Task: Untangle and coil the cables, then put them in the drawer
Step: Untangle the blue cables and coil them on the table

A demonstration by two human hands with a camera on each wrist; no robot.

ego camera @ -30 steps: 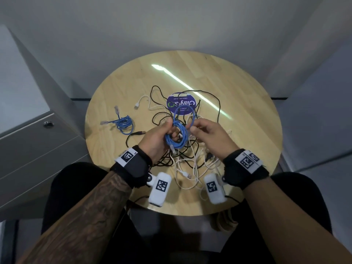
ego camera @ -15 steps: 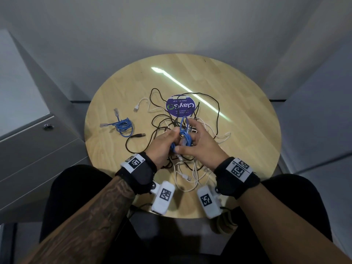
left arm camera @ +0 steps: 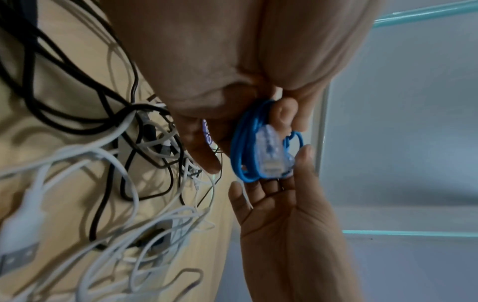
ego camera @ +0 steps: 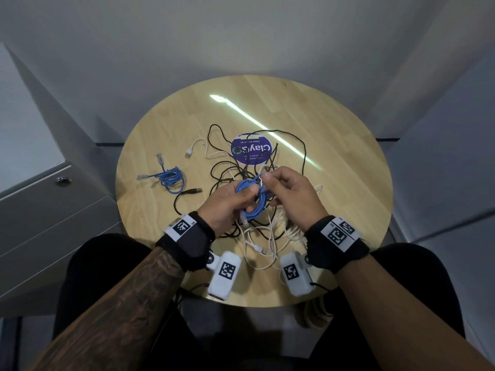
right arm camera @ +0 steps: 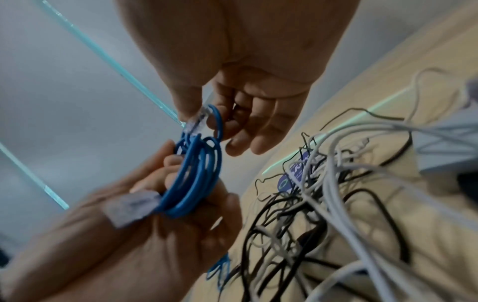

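My left hand [ego camera: 230, 203] grips a small coil of blue network cable [ego camera: 250, 195] above the round wooden table [ego camera: 334, 145]. My right hand [ego camera: 284, 188] pinches the coil's free end with its clear plug [right arm camera: 197, 119] between thumb and forefinger. The blue coil [right arm camera: 196, 175] shows in the right wrist view with a second clear plug [right arm camera: 131, 205] lying against my left palm. In the left wrist view the blue coil [left arm camera: 245, 143] sits between both hands. A tangle of black and white cables [ego camera: 257, 226] lies on the table under the hands.
A second coiled blue cable [ego camera: 168, 176] lies at the table's left. A purple round sticker [ego camera: 251, 151] sits behind the tangle. A grey cabinet with shut drawers [ego camera: 48, 210] and a lock stands to the left. Grey walls surround the table.
The hands came together over the coil, then the right hand lifted away a little with the cable's plug end pinched. The coil is smaller and tighter in the left hand.
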